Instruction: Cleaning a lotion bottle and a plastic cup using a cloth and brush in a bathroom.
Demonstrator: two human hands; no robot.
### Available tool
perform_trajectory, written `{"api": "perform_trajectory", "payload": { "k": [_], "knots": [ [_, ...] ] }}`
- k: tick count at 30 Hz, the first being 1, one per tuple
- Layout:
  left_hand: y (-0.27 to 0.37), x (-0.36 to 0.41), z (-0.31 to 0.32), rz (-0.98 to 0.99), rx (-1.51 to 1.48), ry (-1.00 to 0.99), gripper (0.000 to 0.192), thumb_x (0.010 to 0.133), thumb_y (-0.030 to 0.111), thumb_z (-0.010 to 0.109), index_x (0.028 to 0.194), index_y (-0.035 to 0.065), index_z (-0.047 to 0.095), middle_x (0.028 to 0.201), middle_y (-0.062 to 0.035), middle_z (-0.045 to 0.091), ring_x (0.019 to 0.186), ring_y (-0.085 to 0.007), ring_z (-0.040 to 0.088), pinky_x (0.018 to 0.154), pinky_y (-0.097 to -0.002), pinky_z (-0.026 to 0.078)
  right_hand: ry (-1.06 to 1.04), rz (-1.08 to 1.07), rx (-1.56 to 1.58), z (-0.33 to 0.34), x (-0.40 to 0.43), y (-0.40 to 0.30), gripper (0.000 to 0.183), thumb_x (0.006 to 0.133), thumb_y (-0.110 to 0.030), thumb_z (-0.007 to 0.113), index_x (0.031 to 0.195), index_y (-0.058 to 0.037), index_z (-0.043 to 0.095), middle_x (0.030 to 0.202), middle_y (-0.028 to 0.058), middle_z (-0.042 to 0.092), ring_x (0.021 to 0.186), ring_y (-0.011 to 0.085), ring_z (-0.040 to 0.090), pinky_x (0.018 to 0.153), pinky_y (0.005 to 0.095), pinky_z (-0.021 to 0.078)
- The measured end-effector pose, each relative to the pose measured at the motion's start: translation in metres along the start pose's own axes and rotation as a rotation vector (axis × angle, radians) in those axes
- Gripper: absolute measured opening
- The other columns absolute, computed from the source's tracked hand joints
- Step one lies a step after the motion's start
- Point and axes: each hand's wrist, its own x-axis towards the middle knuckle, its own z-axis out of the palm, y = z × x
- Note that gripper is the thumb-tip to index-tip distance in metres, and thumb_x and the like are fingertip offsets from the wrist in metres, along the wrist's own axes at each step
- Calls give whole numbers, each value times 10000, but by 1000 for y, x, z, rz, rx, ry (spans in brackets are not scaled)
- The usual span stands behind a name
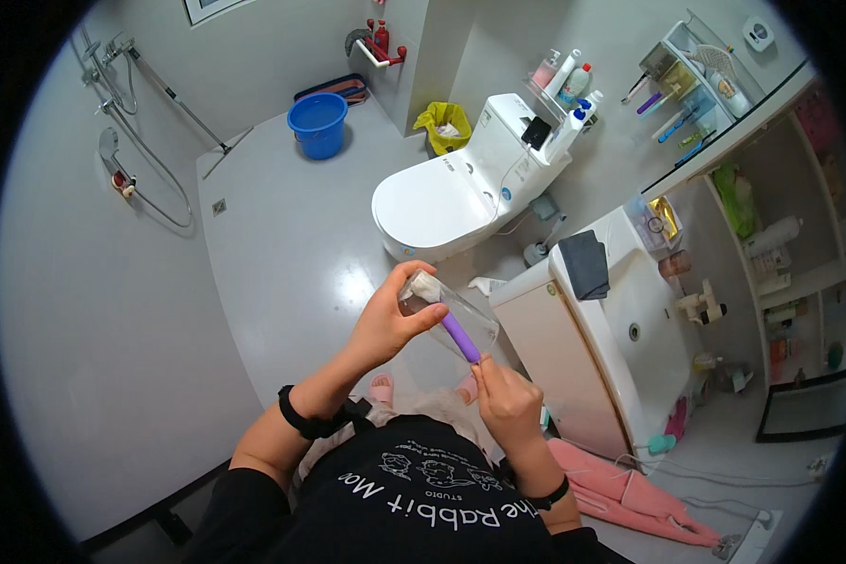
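Observation:
My left hand (393, 314) grips a clear, see-through container (481, 326), probably a cup or jar, around one end. Inside it shows a whitish head (425, 287), perhaps sponge or brush, joined to a purple handle (460, 337). The fingers of my right hand (506, 395) pinch the handle's near end, just outside the container. Both hands are in front of my body, above the floor. The exact shape of the whitish head is partly hidden by my left thumb and the container's glare.
A white toilet (433, 201) stands ahead, a washbasin (648, 310) with a dark cloth (584, 264) on its edge at right. A blue bucket (319, 127) and a bin with a yellow bag (445, 127) stand farther off. A pink garment (627, 486) lies at lower right.

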Motion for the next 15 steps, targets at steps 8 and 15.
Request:
{"api": "perform_trajectory", "payload": {
  "k": [8,15],
  "knots": [
    [9,4,-12,92,-197,-302,597,742,242,746,1209,29,442,1062,-69,555,909,-165,598,826,-285,475,-267,263,835,-4,2,25,170,846,-131,626,961,-6,636,528,17,455,424,92,421,408,271,343],
    [12,0,-6,58,-72,-130,630,738,277,745,1233,34,441,1070,-58,551,1008,-140,537,866,-270,439,-30,736,957,0,1,10,122,852,-104,622,895,-1,672,564,-6,510,443,80,424,426,233,341]
  ]
}}
